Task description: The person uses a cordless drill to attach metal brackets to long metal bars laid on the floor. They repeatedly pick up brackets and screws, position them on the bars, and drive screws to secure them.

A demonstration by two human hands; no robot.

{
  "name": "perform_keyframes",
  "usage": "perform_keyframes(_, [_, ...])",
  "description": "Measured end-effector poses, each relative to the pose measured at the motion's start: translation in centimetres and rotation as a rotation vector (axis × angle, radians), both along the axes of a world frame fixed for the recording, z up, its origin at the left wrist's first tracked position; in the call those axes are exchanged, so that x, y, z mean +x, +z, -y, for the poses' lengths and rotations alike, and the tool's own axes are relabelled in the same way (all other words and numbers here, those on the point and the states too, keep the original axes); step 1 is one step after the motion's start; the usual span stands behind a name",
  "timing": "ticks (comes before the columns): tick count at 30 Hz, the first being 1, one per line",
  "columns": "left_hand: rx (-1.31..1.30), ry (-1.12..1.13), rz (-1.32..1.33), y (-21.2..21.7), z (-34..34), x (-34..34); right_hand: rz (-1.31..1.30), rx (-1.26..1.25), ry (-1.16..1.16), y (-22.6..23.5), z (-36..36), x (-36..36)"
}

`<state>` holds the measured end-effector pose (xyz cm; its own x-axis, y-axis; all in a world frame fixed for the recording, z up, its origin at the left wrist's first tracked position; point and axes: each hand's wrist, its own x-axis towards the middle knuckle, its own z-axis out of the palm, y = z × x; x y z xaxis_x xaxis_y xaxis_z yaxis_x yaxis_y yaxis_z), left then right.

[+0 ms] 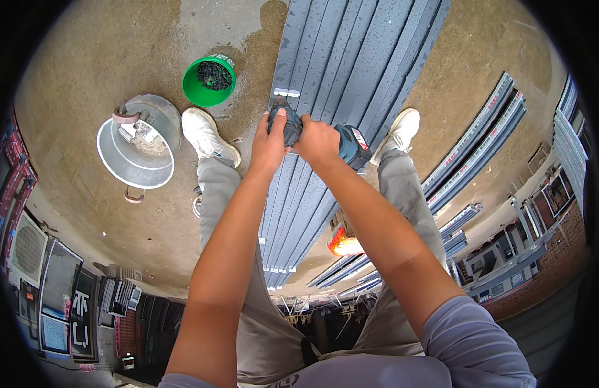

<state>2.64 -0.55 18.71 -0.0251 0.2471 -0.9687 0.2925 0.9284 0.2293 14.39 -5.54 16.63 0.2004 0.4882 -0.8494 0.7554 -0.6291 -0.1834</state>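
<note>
A dark blue-grey cordless drill (pixel 284 121) lies on its side in both my hands, over the left edge of a row of long grey metal profiles (pixel 351 64). My left hand (pixel 270 143) closes on the drill's body, thumb along its top. My right hand (pixel 317 140) wraps the handle, and the battery (pixel 354 149) sticks out to the right of it. Just beyond the drill's front, a small white piece (pixel 286 93) sits on the profiles. The drill's tip is too small to make out. Water drops dot the profiles.
To the left stand a green bucket (pixel 209 97) of small dark pieces and a metal pot (pixel 136 169) with handles. My white shoes (pixel 207 137) straddle the profiles. More long profiles (pixel 474 139) lie on the floor at right. Window frames (pixel 57 284) lean at the lower left.
</note>
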Motion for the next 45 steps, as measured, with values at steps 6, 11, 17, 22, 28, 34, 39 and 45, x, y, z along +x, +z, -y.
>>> perform_keyframes(6, [-0.008, -0.006, -0.019, -0.2, 0.0, 0.2, -0.005, -0.007, 0.010, -0.1, -0.1, 0.0])
perform_keyframes(11, [-0.013, 0.010, -0.028, 0.0, -0.1, 0.3, 0.003, -0.005, 0.002, -0.1, -0.1, -0.2])
perform_keyframes(17, [-0.034, 0.026, 0.006, -0.5, -0.3, -0.2, 0.023, 0.004, -0.007, -0.1, -0.3, -0.2])
perform_keyframes(22, [0.044, -0.197, -0.148, -1.7, -0.3, 0.5, -0.002, -0.038, -0.017, -0.2, -1.1, -0.1])
perform_keyframes(28, [0.046, -0.090, -0.236, -2.3, -1.1, 1.4, -0.038, -0.200, 0.027, 0.1, -3.1, 0.0])
perform_keyframes(34, [0.025, -0.070, -0.314, -3.2, -0.6, 2.1, -0.064, -0.258, 0.063, 0.5, -3.9, 0.7])
perform_keyframes(39, [0.040, -0.005, -0.320, -3.7, 0.3, 2.4, -0.073, -0.276, 0.086, 0.2, -4.0, 1.2])
perform_keyframes(45, [0.108, -0.032, -0.366, -4.2, 0.5, 2.7, -0.077, -0.265, 0.103, -0.1, -4.1, 1.4])
